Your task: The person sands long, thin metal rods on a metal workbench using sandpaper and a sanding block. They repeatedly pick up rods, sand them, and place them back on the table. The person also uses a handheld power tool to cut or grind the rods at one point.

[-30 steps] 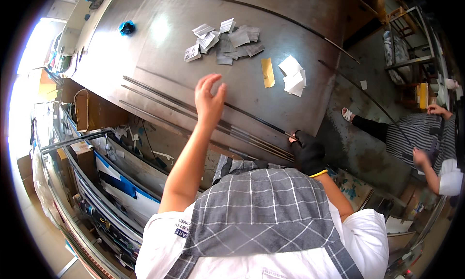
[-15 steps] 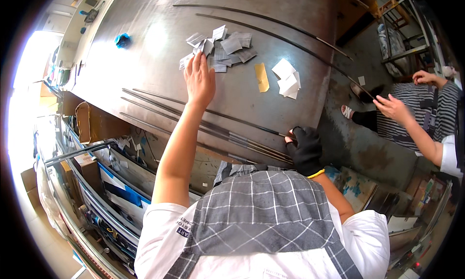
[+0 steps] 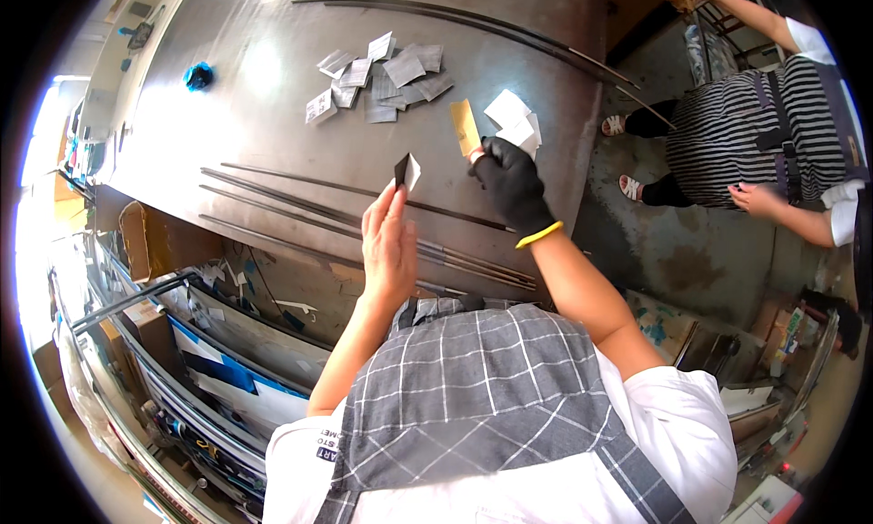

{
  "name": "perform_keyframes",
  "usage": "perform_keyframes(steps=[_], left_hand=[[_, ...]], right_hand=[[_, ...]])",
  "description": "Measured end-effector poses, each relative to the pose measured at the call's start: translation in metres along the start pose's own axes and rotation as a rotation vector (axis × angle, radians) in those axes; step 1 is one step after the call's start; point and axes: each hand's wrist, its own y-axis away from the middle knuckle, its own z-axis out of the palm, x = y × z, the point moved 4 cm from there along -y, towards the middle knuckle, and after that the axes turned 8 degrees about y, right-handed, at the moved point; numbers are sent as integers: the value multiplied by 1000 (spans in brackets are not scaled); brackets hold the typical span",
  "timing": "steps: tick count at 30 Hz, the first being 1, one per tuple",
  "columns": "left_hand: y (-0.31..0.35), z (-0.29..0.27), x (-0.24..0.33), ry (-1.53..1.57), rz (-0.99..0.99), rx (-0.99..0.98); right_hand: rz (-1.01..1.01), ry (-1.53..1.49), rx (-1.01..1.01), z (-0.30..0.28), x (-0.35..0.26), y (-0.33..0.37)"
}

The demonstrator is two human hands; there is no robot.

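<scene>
My left hand (image 3: pixel 391 251), bare and closed, pinches a small label (image 3: pixel 408 172) with a dark face and a white face, above several thin dark rods (image 3: pixel 318 203). A black glove with a yellow cuff covers my right hand (image 3: pixel 514 188), leaving the fingertips bare. Those fingers are curled and pinch the lower end of a yellow paper strip (image 3: pixel 464 124). Beside the strip lie folded white papers (image 3: pixel 514 117), partly behind the glove. A loose pile of grey printed labels (image 3: pixel 400 74) is farther left on the metal table (image 3: pixel 273 124).
Two long dark rods (image 3: pixel 455 15) cross the far side of the table. At the far left sits a crumpled blue thing (image 3: pixel 198 76). To the right stands a person in a striped apron (image 3: pixel 737 129). A rack of long panels (image 3: pixel 227 369) is at the lower left.
My left hand has come back from the pile with a label. My right hand has left the rod ends for the yellow strip. The other person has let go of a far rod.
</scene>
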Motion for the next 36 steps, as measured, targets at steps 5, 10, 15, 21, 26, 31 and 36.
perform_keyframes(steps=[5, 10, 15, 21, 26, 31, 36], left_hand=[[5, 5, 11, -34, -3, -85], [7, 2, 17, 60, 0, -48], [11, -6, 10, 55, -67, -38], [15, 16, 21, -33, 43, -131], [23, 30, 35, -16, 165, -265], [44, 31, 18, 141, 190, -242], [49, 34, 15, 138, 251, -284]], right_hand=[[-94, 222, -327, 16, -34, 11], [73, 180, -231, 12, -2, 8], [140, 678, 2, -43, 7, -7], [-62, 355, -175, -8, -14, 57], [54, -37, -130, 13, 1, 76], [-163, 206, -325, 10, 11, 84], [-220, 155, -409, 9, 9, 93]])
